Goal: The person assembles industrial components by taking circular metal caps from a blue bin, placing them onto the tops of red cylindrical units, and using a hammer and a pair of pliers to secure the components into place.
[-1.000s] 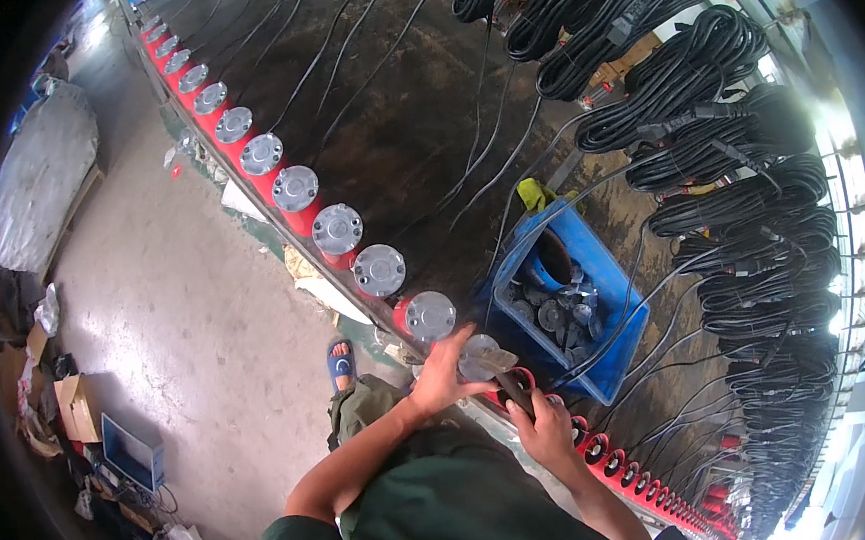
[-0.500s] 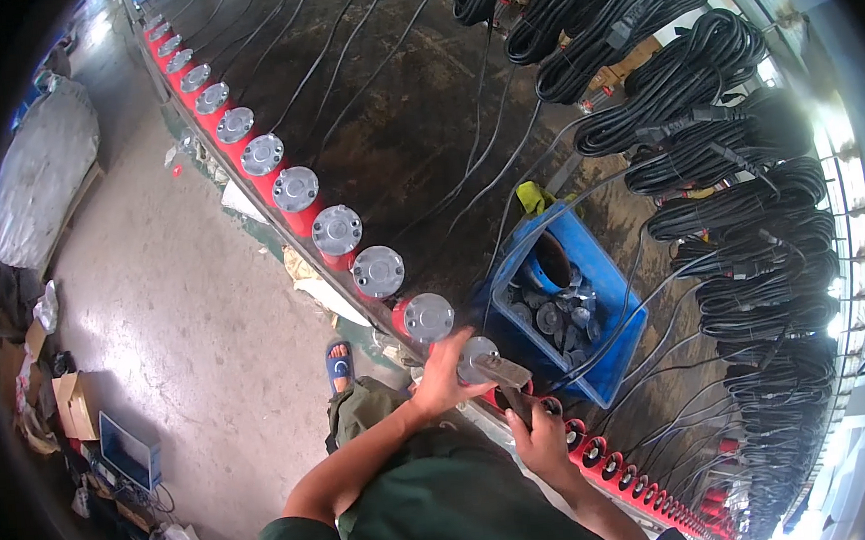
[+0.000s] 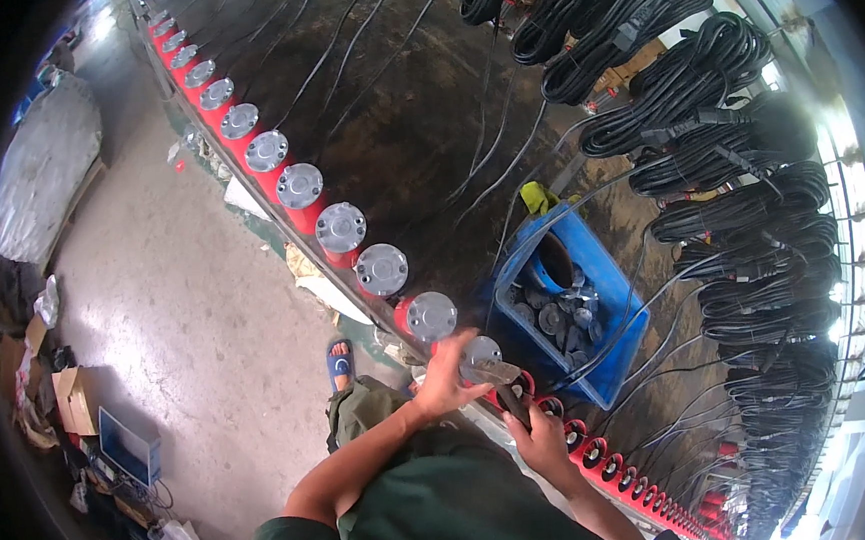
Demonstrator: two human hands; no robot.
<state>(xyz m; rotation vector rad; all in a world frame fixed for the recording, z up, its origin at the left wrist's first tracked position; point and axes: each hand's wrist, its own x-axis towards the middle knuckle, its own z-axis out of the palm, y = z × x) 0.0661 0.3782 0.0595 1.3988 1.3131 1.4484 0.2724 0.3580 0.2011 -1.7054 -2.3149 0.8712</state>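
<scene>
My left hand is wrapped round the side of a red cylinder at the bench edge, thumb and fingers on either side. A round silver metal cap sits on top of that cylinder. In my right hand is a hammer, gripped by its dark handle. Its head lies over the near right part of the cap; whether it touches the metal I cannot tell. Just beyond my left hand stands another capped cylinder. On the hammer's right, red cylinders have open tops with dark insides.
A blue bin on the dark bench holds several grey metal parts and a blue-rimmed ring. Black cables cross the bench to coiled bundles along the far side. A cardboard box stands on the floor at left.
The hammer head has shifted slightly left and tilted over the cap. My right hand has moved a little left with it; my left hand keeps its hold on the cylinder.
</scene>
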